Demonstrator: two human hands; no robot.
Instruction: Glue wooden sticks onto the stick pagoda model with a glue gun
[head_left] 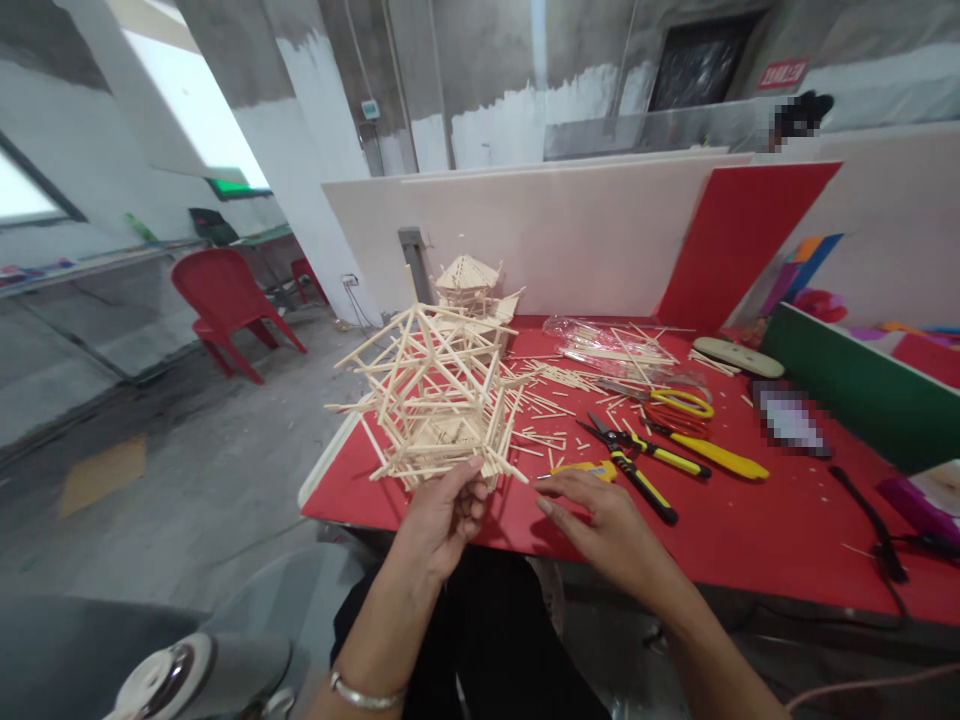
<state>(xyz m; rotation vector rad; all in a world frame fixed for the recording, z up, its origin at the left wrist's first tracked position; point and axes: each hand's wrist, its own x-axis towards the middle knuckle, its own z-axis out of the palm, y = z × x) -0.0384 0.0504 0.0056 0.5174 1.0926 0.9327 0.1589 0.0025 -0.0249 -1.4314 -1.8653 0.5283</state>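
Observation:
A frame of pale wooden sticks, a model pavilion (442, 390), stands at the left of the red table. My left hand (446, 510) is at its lower front edge, fingers curled and thumb reaching up to the sticks. Whatever lies between those fingers, if anything, cannot be made out. To the right, my right hand (604, 520) hovers over the table edge with fingers stretched and thumb apart, holding nothing. Just behind its fingers lies a yellow tool (589, 470) with a thin metal tip, partly hidden. Behind the frame stands a finished-looking stick model with a conical roof (469, 280).
On the red table (750, 540) lie yellow-black cutters (637, 480), yellow-handled scissors (686, 400), a yellow-handled tool (724, 457), and loose sticks (555, 375). A plastic bag of sticks (615, 345) lies farther back. A white flask (202, 675) stands at lower left.

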